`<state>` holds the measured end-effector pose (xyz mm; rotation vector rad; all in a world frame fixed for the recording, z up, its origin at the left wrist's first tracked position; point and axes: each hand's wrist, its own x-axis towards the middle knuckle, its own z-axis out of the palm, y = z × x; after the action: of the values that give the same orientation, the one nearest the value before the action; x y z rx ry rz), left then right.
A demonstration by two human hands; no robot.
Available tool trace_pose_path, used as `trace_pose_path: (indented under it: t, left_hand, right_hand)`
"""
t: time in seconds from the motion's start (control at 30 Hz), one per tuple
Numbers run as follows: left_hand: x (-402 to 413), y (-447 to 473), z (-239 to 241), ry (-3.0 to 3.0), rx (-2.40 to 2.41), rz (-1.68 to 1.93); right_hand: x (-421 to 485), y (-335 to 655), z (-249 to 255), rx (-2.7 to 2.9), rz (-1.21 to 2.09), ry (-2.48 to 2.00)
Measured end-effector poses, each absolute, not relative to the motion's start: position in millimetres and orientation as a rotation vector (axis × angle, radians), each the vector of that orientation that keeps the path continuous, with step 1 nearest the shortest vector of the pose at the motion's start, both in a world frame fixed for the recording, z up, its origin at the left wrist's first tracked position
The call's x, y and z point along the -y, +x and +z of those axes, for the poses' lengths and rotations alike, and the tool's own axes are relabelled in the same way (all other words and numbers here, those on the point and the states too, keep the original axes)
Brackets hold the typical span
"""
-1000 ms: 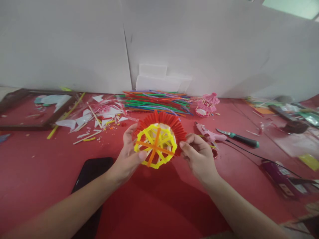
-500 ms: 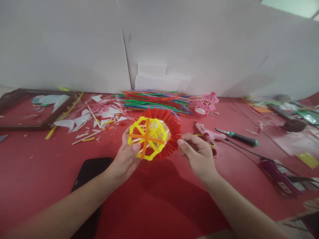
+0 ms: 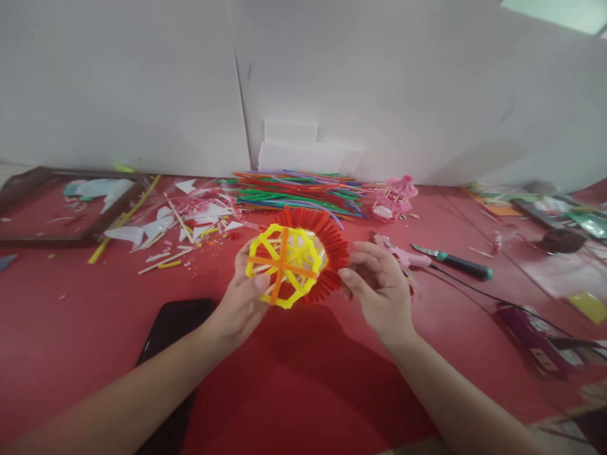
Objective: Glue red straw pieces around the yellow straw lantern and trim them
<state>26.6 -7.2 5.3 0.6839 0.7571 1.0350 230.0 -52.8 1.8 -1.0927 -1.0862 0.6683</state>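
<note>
Between my two hands is a pipe-cleaner craft model (image 3: 283, 268), tilted so that its yellow octagonal frame with an orange cross faces me. Behind the frame spreads a round fringe of red pipe cleaners (image 3: 334, 243), and pale sticks show inside. My left hand (image 3: 244, 294) grips the frame's left side, thumb on the near face and fingers behind. At the right edge of the red fringe is my right hand (image 3: 377, 287), its fingers curled and its thumb against the rim. Its fingertips are partly hidden.
Coloured pipe cleaners (image 3: 298, 193) lie along the wall beside a pink pavilion model (image 3: 394, 199). Right of my hands are a pink glue gun (image 3: 403, 254) with its cord and a utility knife (image 3: 455, 262). Scraps (image 3: 190, 221) litter the left; a black phone (image 3: 164, 341) lies near my left forearm.
The model and my left hand have shifted slightly right in view, along with the whole scene. My right hand's fingers have lifted and loosened a little at the red rim.
</note>
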Motion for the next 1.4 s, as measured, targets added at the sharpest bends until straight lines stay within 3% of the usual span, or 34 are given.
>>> trace_pose_path:
  t: [0.27, 0.63, 1.4]
  left_hand:
    - [8, 28, 6, 0.705, -0.73, 1.029]
    - [11, 26, -1, 0.747, -0.63, 1.058]
    - [18, 24, -1, 0.821, -0.638, 1.137]
  right_hand:
    - [58, 238, 13, 1.448, 0.185, -1.13]
    - [49, 229, 2, 1.068, 0.723, -1.035]
    - [49, 226, 10, 0.711, 1.07, -1.01]
